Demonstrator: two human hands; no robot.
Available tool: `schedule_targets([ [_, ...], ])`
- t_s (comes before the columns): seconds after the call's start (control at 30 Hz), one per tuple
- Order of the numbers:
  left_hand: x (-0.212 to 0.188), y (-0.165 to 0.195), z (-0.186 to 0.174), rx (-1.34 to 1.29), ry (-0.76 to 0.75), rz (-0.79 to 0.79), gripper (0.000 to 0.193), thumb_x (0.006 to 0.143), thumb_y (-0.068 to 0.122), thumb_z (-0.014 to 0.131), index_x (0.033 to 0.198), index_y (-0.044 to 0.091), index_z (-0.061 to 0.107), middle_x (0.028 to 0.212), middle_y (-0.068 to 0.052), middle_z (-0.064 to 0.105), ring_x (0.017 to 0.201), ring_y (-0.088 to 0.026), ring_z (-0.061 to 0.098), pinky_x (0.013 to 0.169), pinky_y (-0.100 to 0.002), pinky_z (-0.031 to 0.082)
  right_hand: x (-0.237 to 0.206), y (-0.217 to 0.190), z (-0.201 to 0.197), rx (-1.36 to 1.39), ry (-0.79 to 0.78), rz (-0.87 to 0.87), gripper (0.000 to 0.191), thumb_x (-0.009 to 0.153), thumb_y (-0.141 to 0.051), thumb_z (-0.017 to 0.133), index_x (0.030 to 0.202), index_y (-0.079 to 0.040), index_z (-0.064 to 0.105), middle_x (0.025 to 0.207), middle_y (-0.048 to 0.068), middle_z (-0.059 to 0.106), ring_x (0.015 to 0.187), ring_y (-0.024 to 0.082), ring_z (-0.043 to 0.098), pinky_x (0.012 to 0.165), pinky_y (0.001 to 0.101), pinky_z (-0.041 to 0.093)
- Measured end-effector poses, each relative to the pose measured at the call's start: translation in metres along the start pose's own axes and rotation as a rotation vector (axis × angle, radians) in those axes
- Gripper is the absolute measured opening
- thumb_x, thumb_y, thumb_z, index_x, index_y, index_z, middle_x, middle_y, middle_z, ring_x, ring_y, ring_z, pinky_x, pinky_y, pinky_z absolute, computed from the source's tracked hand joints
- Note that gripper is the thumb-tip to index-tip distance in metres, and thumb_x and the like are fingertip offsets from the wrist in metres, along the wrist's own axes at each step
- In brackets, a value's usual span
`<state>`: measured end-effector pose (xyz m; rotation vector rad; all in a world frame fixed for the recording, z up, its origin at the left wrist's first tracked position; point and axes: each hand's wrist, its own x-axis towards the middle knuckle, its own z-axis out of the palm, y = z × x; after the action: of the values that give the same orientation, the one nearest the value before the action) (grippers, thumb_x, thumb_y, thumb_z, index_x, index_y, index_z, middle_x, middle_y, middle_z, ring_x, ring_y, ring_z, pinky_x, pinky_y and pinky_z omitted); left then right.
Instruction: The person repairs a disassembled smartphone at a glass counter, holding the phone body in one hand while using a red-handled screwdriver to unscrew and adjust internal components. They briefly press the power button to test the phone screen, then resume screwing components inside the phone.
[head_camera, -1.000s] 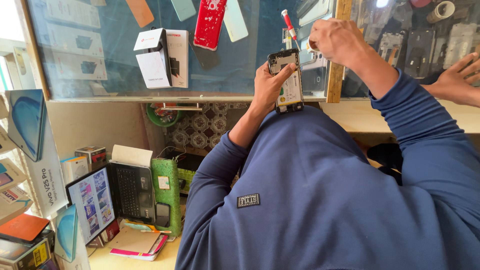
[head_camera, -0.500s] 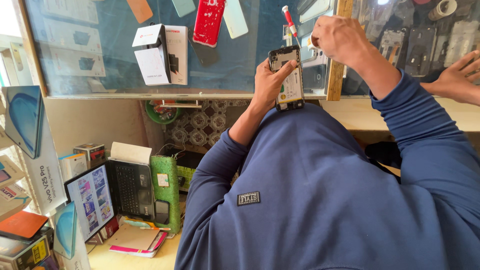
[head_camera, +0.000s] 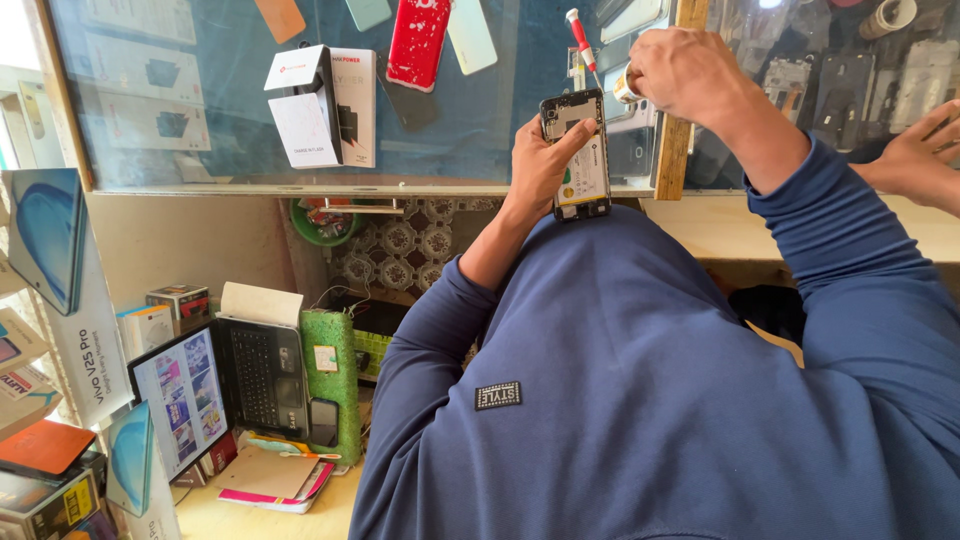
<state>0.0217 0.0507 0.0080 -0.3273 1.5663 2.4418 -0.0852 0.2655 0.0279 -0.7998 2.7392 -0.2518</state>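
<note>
the left hand (head_camera: 540, 165) grasps an opened phone (head_camera: 577, 152) with its back cover off, fingers wrapped on the left edge and the thumb lying over the top part near the camera; the phone stands upright, just above the blue sweater (head_camera: 650, 400), at about 12 o'clock in the view. the right hand (head_camera: 690, 72) is clenched around a small thing, at 1 o'clock from the phone, and a screwdriver with red handle (head_camera: 581, 36) points down to the top edge of the phone; i cannot tell if the tip touches it, and how the fingers take the tool is hidden. a second hand (head_camera: 920, 155), of another person, rests open on the glass counter (head_camera: 200, 150) at 3 o'clock, well apart. under the glass lie a white box (head_camera: 305, 105) at 10 o'clock from the phone and a red phone case (head_camera: 418, 40) at 11 o'clock. down at 8 o'clock there is a small laptop (head_camera: 262, 375), with a green scrub pad (head_camera: 333, 385) just beside it and a tablet with colour pictures (head_camera: 185, 400) on the other side.
</note>
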Motion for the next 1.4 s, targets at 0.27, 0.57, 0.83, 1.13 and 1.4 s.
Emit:
schedule_targets([
  [0.27, -0.001, 0.001, 0.000, -0.092, -0.015, -0.033, 0.018, 0.095, 0.010, 0.074, 0.108, -0.001, 0.069, 0.093, -0.008, 0.075, 0.080, -0.014, 0.074, 0.069, -0.030, 0.061, -0.005, 0.004, -0.002, 0.067, 0.094, -0.058, 0.020, 0.103, -0.025, 0.072, 0.098, -0.006, 0.075, 0.104, 0.007, 0.072, 0.102, 0.028, 0.069, 0.086, 0.0447, 0.057],
  [0.57, -0.001, 0.007, 0.000, -0.065, -0.006, 0.006, 0.017, 0.097, 0.010, 0.074, 0.109, -0.001, 0.069, 0.094, -0.009, 0.075, 0.080, -0.014, 0.072, 0.069, -0.030, 0.060, -0.039, 0.004, -0.049, 0.841, 0.357, -0.233, 0.020, 0.116, -0.015, 0.068, 0.108, 0.003, 0.067, 0.118, 0.012, 0.070, 0.102, 0.018, 0.068, 0.086, 0.0271, 0.054],
  [0.83, 0.001, 0.009, 0.004, -0.097, -0.012, -0.018, 0.018, 0.096, 0.010, 0.074, 0.108, -0.001, 0.068, 0.093, -0.009, 0.075, 0.079, -0.015, 0.074, 0.069, -0.031, 0.061, -0.078, -0.038, -0.063, 2.018, 0.308, -0.220, 0.018, 0.116, -0.013, 0.071, 0.105, -0.001, 0.063, 0.093, 0.009, 0.065, 0.079, 0.011, 0.061, 0.069, 0.0224, 0.050],
  [1.13, 0.000, 0.014, 0.002, -0.081, -0.015, 0.001, 0.018, 0.096, 0.011, 0.075, 0.109, -0.001, 0.069, 0.093, -0.010, 0.075, 0.079, -0.014, 0.072, 0.070, -0.031, 0.060, -0.089, -0.059, -0.077, 1.728, 0.568, -0.257, 0.019, 0.109, -0.007, 0.076, 0.117, 0.000, 0.060, 0.099, 0.013, 0.069, 0.082, 0.017, 0.069, 0.072, 0.0278, 0.059],
  [1.4, -0.012, 0.039, 0.013, -0.085, -0.028, 0.058, 0.019, 0.097, 0.012, 0.075, 0.110, -0.001, 0.069, 0.095, -0.008, 0.075, 0.082, -0.013, 0.072, 0.072, -0.030, 0.060, -0.108, -0.077, -0.091, 1.097, 0.830, -0.284, 0.047, 0.098, 0.007, 0.073, 0.132, 0.003, 0.041, 0.100, 0.025, 0.070, 0.083, 0.025, 0.074, 0.072, 0.0283, 0.061],
])
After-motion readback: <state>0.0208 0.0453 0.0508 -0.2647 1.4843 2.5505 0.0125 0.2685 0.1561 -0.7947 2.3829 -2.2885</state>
